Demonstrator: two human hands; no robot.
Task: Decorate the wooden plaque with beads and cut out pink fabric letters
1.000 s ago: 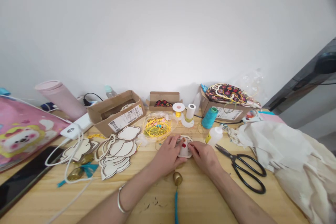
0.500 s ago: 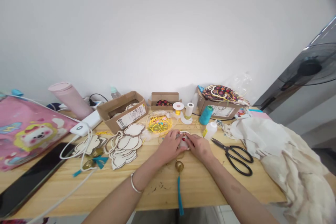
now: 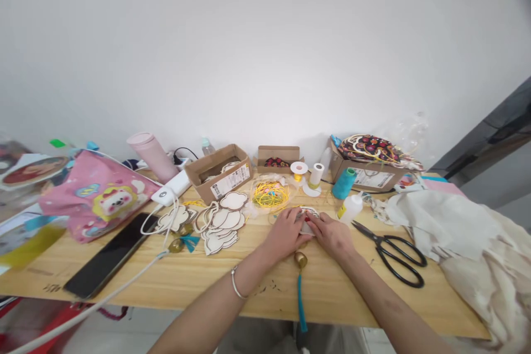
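Observation:
Both hands meet at the middle of the wooden table (image 3: 174, 279). My left hand (image 3: 286, 232) and my right hand (image 3: 332, 234) have their fingers closed on a small white patterned piece (image 3: 309, 214), pressing it down against the tabletop. Just in front of the hands lies a gold bell (image 3: 301, 259) with a teal tassel (image 3: 301, 301) hanging over the table's near edge. A silver bracelet (image 3: 235, 283) sits on my left wrist.
Black scissors (image 3: 394, 251) lie right of my hands, beside cream cloth (image 3: 460, 232). White cut-out shapes (image 3: 222, 225), yellow cord (image 3: 269, 194), spools (image 3: 317, 176), a teal thread cone (image 3: 344, 183), a glue bottle (image 3: 350, 208) and cardboard boxes (image 3: 219, 174) stand behind. A phone (image 3: 108, 254), pink bag (image 3: 99, 196) and pink flask (image 3: 151, 156) are left.
The view has swung left, showing more of the table's left end. Both hands stay pressed on the white piece and have closed in over it, covering most of it.

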